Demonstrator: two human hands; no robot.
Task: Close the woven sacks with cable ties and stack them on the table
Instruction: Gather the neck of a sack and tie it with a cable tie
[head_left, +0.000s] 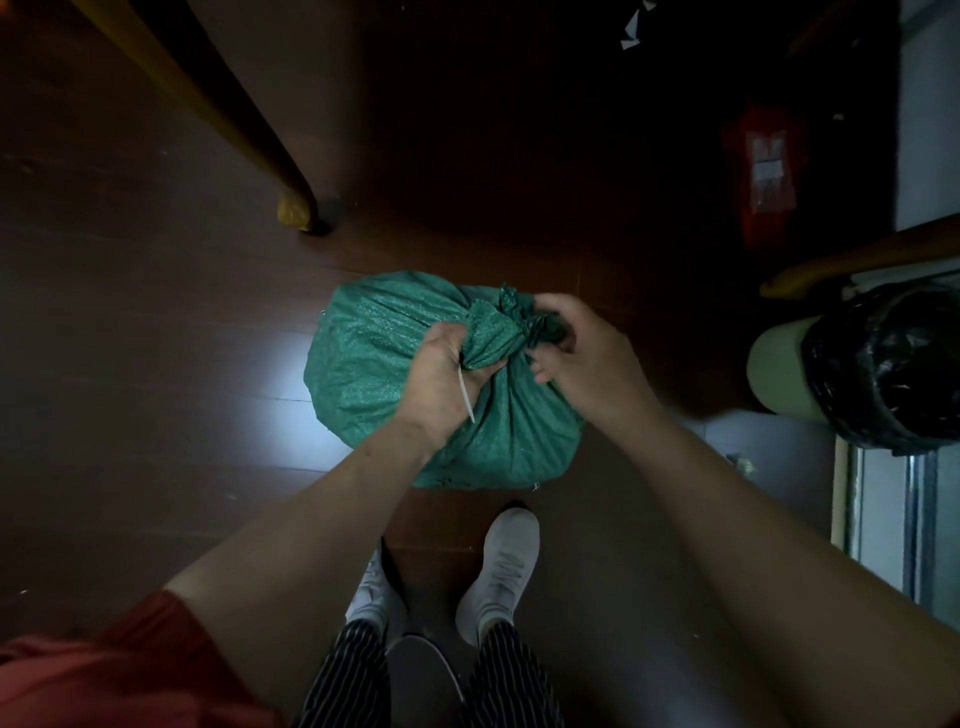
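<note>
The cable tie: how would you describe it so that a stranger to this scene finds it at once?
On the dark floor, ahead of the white shoes, sits a green woven sack whose gathered neck the left hand grips. From that hand a thin strip points back toward the person: the cable tie. It alone is white and narrow against the green cloth.

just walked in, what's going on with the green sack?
A person stands over a green woven sack on the floor. Their left grip holds its gathered neck together with a white cable tie; the right grip bunches the fabric top. Whether the tie is looped yet is hidden.
</note>
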